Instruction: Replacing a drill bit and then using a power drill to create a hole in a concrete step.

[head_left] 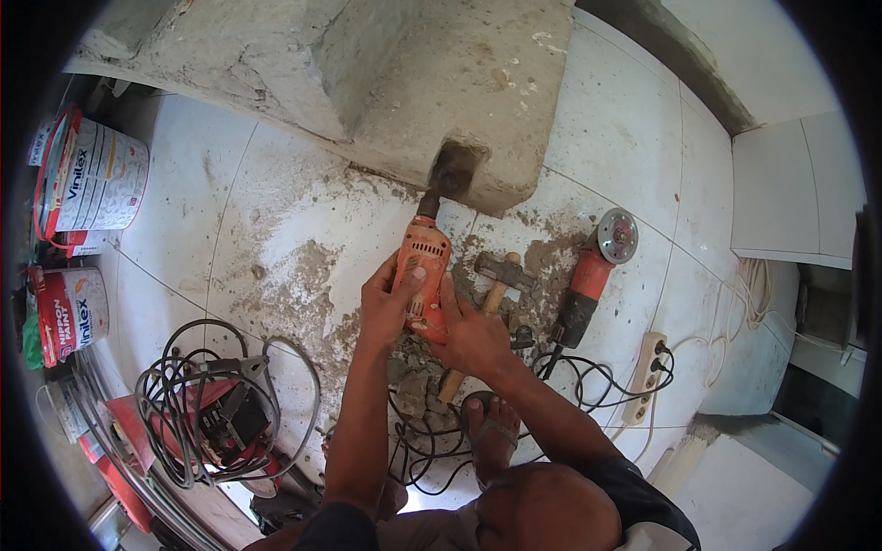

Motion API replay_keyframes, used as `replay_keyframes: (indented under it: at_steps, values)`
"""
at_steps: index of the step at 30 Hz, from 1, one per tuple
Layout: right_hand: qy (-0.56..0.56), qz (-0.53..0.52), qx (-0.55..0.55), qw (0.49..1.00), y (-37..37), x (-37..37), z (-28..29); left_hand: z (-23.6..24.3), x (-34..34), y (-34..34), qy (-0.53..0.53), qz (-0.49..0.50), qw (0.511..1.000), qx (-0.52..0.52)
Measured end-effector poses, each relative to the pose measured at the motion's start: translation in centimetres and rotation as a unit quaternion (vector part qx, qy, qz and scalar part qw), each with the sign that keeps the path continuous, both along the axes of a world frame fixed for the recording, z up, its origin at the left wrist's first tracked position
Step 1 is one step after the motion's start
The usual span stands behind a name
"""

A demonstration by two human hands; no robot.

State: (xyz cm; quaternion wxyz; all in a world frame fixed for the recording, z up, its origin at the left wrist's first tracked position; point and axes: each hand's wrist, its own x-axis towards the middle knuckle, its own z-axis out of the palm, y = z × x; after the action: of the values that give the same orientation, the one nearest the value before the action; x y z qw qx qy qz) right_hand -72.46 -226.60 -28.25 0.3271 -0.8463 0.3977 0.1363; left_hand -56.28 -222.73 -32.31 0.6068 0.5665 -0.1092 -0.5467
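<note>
Both my hands grip an orange power drill (pixel 424 266) pointed away from me. My left hand (pixel 390 298) wraps its left side and my right hand (pixel 470 335) holds its rear and right side. The drill's bit end sits in a dark hole (pixel 457 170) at the lower edge of a rough concrete step (pixel 459 83). Broken concrete rubble (pixel 413 376) and dust lie on the white floor tiles under my hands. My sandalled foot (pixel 491 432) rests just below.
A hammer (pixel 496 275) with a wooden handle lies right of the drill. Beside it lies a red angle grinder (pixel 593 271), then a white power strip (pixel 646 372) with black cables. Coiled grey cable over a red tool (pixel 211 404) lies at left, paint buckets (pixel 92 179) far left.
</note>
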Motion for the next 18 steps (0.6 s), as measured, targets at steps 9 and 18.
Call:
replay_keyframes:
  at_steps: [9, 18]
  values:
    - [0.026, -0.034, 0.035, 0.998, -0.24, 0.32, -0.24, -0.03, 0.1, -0.57, -0.016, -0.017, 1.0, 0.02]
    - [0.032, -0.033, 0.019, 0.999, -0.53, -0.05, -0.14, -0.29, -0.64, -0.78, -0.022, -0.012, 1.0, 0.016]
